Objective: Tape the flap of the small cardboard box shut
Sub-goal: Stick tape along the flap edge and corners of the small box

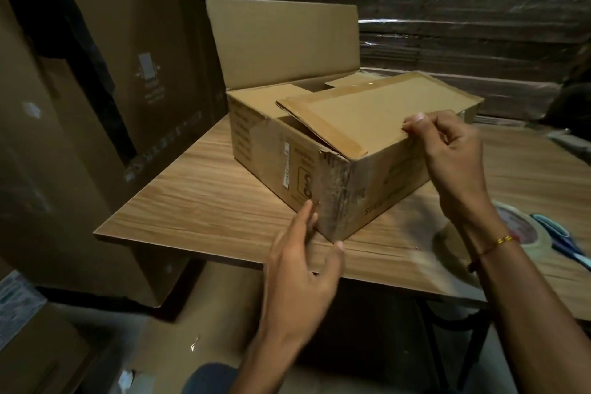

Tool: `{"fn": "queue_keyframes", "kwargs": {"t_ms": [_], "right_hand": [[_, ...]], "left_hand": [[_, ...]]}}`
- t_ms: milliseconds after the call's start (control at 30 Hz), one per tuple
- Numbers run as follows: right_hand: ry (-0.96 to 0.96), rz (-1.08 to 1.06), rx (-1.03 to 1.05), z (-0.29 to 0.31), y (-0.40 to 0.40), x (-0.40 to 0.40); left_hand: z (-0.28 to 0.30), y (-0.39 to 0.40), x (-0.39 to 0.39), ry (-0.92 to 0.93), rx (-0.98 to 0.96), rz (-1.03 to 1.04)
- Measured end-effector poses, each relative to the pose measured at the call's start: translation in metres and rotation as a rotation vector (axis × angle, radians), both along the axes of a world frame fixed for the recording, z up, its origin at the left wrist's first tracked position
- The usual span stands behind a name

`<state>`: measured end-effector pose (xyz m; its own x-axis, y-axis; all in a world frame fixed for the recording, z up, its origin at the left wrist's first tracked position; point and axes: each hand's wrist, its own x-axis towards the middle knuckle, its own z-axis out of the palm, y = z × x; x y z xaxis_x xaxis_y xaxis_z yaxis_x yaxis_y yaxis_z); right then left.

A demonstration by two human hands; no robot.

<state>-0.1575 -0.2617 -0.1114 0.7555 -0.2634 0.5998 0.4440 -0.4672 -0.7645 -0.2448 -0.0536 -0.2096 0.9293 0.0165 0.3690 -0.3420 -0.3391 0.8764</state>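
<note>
A small cardboard box (278, 169) sits at an angle on a wooden table (204, 201). Its near flap (367, 112) is folded down over the top and edged with old brown tape. The far flap (281, 41) stands upright. My right hand (447, 157) pinches the near flap's edge at the box's right side between thumb and fingers. My left hand (303, 262) is at the box's near bottom corner, fingers spread and touching the cardboard, holding nothing. A roll of clear tape (524, 230) lies on the table to the right, partly hidden by my right forearm.
Scissors with teal and blue handles (559, 237) lie beside the tape roll. Large cardboard cartons (96, 105) stand to the left. Wrapped stacks of flattened cardboard (463, 25) rise behind the table. The table's near edge is just below my left hand.
</note>
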Motion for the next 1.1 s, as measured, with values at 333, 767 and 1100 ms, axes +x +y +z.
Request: {"fn": "queue_keyframes", "kwargs": {"t_ms": [333, 767, 1100], "right_hand": [[-0.129, 0.167, -0.245, -0.010, 0.036, -0.027], [-0.151, 0.215, -0.716, 0.006, 0.049, -0.042], [-0.258, 0.061, -0.823, 0.004, 0.064, -0.038]], "left_hand": [[0.024, 0.018, 0.047, -0.062, -0.194, -0.127], [0.018, 0.018, 0.062, -0.160, -0.128, -0.224], [0.016, 0.021, 0.069, -0.091, -0.169, -0.253]]}}
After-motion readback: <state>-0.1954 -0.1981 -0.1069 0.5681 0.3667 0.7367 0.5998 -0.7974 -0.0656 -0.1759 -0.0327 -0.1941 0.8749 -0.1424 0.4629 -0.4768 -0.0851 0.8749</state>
